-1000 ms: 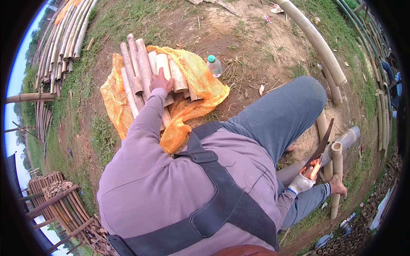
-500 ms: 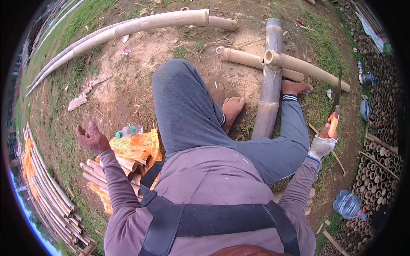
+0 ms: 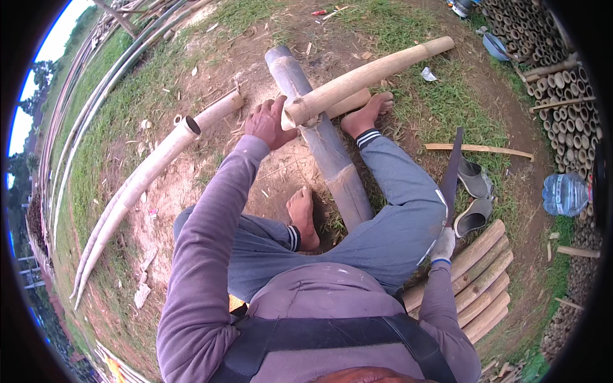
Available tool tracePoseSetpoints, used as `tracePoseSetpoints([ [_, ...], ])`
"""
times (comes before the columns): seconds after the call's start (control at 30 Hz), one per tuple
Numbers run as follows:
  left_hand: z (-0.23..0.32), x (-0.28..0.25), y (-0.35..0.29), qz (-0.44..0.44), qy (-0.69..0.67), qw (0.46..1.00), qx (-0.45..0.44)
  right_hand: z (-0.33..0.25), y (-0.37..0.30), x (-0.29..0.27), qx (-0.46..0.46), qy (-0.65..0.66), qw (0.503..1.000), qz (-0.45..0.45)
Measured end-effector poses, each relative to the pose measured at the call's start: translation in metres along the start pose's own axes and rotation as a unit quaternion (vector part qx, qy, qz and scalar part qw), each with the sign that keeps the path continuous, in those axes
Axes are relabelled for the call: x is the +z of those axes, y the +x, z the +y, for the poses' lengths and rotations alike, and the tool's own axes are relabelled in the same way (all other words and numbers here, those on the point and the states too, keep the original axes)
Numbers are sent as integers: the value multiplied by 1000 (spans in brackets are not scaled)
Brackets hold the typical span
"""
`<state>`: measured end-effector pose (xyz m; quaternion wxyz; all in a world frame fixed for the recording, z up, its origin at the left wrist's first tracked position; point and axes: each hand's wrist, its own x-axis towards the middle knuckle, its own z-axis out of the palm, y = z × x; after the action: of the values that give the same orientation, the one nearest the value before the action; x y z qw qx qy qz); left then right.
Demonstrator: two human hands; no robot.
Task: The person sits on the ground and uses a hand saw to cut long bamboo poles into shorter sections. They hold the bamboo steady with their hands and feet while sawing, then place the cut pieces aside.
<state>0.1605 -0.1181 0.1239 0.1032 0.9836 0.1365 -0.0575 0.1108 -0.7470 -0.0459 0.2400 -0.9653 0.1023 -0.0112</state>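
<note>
My bare left hand (image 3: pixel 271 122) grasps a bamboo pole, its fingers over the left part and hiding it. The right part of this lower pole (image 3: pixel 350 103) shows beyond a thick dark bamboo log (image 3: pixel 341 172). Another pale bamboo pole (image 3: pixel 377 73) lies on top, its hollow cut end close to my left fingertips. My right hand (image 3: pixel 443 245), in a whitish glove, is low beside my right knee, closed on a handsaw (image 3: pixel 451 179). The dark blade points away from me; the handle is hidden behind my knee.
Cut bamboo pieces (image 3: pixel 479 274) lie by my right arm, near a pair of clogs (image 3: pixel 474 217). Long poles (image 3: pixel 137 185) rest on the ground at the left. Stacked bamboo (image 3: pixel 568 127) and a large clear bottle (image 3: pixel 566 195) stand at the right.
My left hand has moved from the far left onto the lower bamboo pole. My right hand with the saw has dropped beside my knee. The view has swung to the right.
</note>
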Motion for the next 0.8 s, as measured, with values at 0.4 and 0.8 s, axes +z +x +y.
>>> tracePoseSetpoints([
  [0.4, 86, 14, 11, -194, -443, 875, 17, -263, 68, -20, 38, 627, 777, -45],
  [0.8, 93, 92, -196, -300, -740, 602, -27, -340, 50, 71, 95, 712, 613, -330],
])
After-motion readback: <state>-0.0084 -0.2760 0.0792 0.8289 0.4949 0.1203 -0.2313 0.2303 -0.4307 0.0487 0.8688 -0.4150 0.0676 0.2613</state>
